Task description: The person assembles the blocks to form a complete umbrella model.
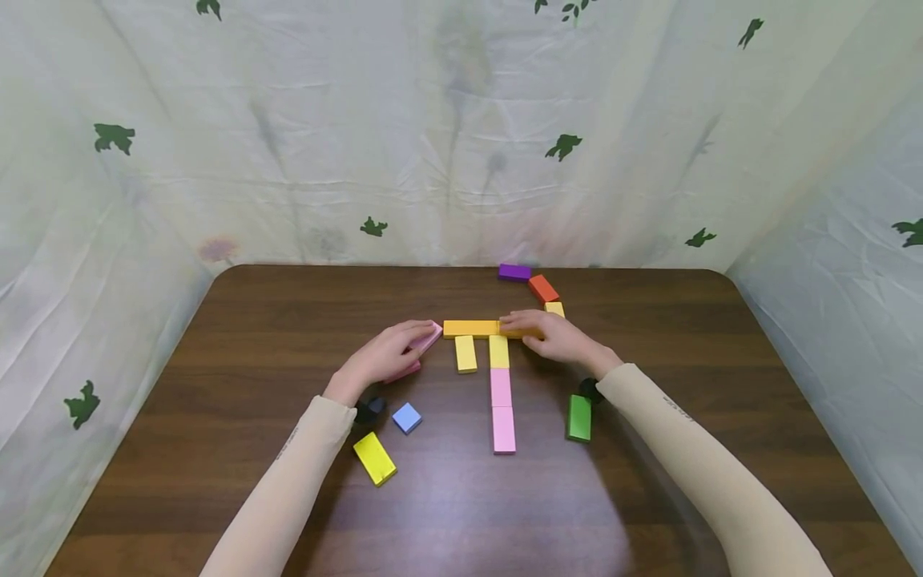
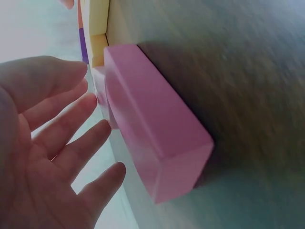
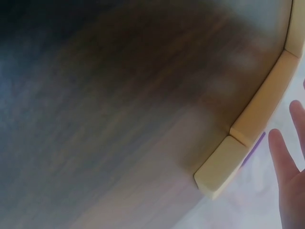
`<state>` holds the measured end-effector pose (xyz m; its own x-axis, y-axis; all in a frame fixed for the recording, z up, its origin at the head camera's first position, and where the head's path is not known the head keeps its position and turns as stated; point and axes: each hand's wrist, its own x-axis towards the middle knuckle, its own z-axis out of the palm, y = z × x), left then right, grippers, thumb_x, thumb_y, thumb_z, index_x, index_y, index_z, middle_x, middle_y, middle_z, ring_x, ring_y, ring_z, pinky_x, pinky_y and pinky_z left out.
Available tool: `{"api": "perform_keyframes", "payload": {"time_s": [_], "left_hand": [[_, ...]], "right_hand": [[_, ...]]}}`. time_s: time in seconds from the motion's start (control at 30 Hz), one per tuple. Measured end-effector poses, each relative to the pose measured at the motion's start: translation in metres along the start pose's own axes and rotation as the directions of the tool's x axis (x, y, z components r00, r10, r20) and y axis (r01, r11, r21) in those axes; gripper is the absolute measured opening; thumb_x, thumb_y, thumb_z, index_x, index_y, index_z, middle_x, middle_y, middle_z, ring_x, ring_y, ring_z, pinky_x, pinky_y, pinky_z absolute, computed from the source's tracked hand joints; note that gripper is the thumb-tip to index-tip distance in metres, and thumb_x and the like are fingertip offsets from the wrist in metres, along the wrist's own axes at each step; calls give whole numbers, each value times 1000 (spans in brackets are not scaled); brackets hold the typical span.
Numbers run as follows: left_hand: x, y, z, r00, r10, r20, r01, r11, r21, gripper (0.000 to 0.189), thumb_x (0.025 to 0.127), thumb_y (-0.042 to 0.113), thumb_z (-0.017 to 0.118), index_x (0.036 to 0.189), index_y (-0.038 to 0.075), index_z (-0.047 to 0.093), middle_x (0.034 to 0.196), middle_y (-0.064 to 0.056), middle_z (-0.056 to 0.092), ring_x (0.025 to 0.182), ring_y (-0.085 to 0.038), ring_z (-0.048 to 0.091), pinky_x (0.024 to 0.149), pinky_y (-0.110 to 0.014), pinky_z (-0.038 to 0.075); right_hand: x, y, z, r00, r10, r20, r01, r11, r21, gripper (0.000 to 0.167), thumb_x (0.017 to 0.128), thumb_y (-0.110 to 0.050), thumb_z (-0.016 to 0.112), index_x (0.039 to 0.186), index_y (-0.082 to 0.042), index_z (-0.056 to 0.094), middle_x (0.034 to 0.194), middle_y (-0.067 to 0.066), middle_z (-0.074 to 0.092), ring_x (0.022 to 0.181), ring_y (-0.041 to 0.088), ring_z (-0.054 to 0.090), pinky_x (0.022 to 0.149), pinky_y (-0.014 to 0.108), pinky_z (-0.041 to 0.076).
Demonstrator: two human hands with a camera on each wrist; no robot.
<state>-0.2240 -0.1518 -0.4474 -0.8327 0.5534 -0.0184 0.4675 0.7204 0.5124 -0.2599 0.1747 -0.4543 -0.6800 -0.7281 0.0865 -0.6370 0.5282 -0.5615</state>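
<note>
In the head view my left hand (image 1: pixel 392 353) hovers over two pink blocks, the upper one (image 1: pixel 429 336) under its fingertips and the lower one (image 1: pixel 404 372) beneath the palm. The left wrist view shows its fingers loosely spread beside the nearer pink block (image 2: pixel 152 114), with fingertips close to the farther pink block (image 2: pixel 101 88). My right hand (image 1: pixel 555 335) lies flat over the right part of a row of orange blocks (image 1: pixel 470 328), hiding some of it. Its fingers (image 3: pixel 284 157) are spread in the right wrist view, apart from the orange block (image 3: pixel 266 101).
Below the row stand a short pale yellow block (image 1: pixel 465 354) and a column of a yellow block (image 1: pixel 499 353) and two pink blocks (image 1: pixel 501 409). Purple (image 1: pixel 515 272), red (image 1: pixel 544 288), green (image 1: pixel 579 417), blue (image 1: pixel 407 418) and bright yellow (image 1: pixel 375 458) blocks lie around on the wooden table (image 1: pixel 288 296).
</note>
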Motion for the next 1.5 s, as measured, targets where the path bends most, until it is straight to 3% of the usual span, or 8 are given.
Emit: {"api": "perform_keyframes", "payload": {"time_s": [0.3, 0.5, 0.77, 1.23, 1.5], "left_hand": [[-2, -5, 0, 999, -38, 9, 38, 999, 3, 48, 96, 15, 57, 139, -1, 47, 143, -17, 45, 131, -33, 40, 105, -48, 33], [-1, -6, -3, 995, -103, 8, 103, 995, -4, 53, 93, 14, 60, 142, 0, 44, 144, -18, 43, 132, -34, 39, 106, -49, 32], [5, -13, -4, 991, -133, -20, 133, 991, -4, 56, 90, 14, 65, 141, 1, 46, 143, -16, 45, 131, -33, 40, 105, -47, 34], [24, -12, -8, 987, -146, -70, 148, 988, 29, 49, 86, 9, 69, 132, -2, 54, 134, -18, 53, 120, -32, 51, 100, -45, 40], [29, -13, -8, 988, -100, -118, 105, 993, 44, 41, 85, 1, 65, 125, -6, 58, 125, -20, 59, 116, -33, 54, 98, -45, 42]], "right_hand": [[0, 0, 1, 997, -58, 50, 60, 997, -44, 39, 90, 2, 49, 126, -3, 63, 134, 10, 56, 129, 29, 44, 106, 45, 33], [0, -1, 1, 997, -40, 61, 44, 997, -59, 38, 90, 3, 49, 125, -3, 64, 134, 9, 55, 130, 28, 43, 106, 44, 33], [0, 0, 3, 997, -42, 60, 46, 996, -73, 39, 89, 4, 48, 123, -4, 65, 134, 7, 56, 130, 27, 43, 106, 44, 34], [2, 2, 3, 996, -40, 77, 46, 995, -87, 41, 88, 6, 49, 124, -5, 65, 133, 5, 57, 128, 26, 45, 106, 42, 34], [4, -1, -1, 996, -33, 87, 40, 996, -82, 40, 89, 6, 48, 123, -3, 65, 132, 7, 58, 127, 27, 46, 106, 42, 34]]}}
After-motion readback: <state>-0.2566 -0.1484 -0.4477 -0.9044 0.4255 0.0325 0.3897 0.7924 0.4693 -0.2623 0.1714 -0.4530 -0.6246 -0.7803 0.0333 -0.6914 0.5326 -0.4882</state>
